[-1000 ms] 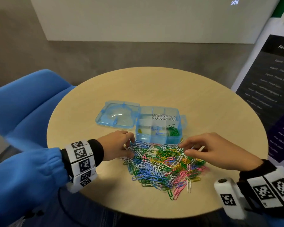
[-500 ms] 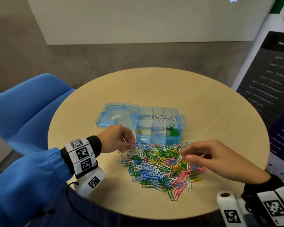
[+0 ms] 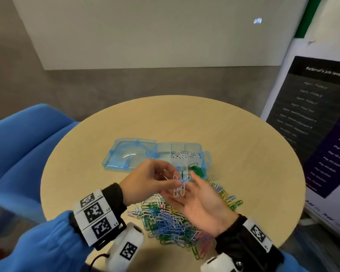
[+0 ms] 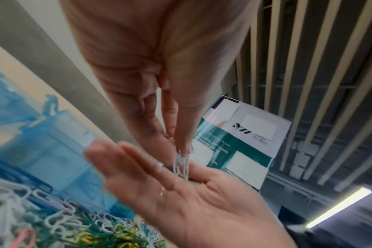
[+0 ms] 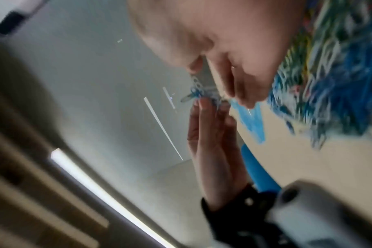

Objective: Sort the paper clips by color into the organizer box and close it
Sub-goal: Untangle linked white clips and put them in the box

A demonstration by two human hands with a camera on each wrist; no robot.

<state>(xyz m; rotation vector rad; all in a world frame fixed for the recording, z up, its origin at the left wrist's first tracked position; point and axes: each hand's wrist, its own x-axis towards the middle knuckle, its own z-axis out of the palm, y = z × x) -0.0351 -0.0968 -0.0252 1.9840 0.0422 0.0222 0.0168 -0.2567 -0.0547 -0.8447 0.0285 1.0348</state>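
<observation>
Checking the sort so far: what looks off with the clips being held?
The left hand pinches a small bunch of clips over the open right hand: mostly white, but a blue one is tangled in, so the colors are mixed.

A round wooden table is seen; an open blue organizer box lies near its centre, its lid at 9 o'clock, a mixed paper clip pile at 6 o'clock.

- Head view: high, facing down over round pale wooden table
- Left wrist view: close, along fingers, tilted up to ceiling
- Right wrist view: close, blurred
- All share clump of white and blue wire paper clips
</observation>
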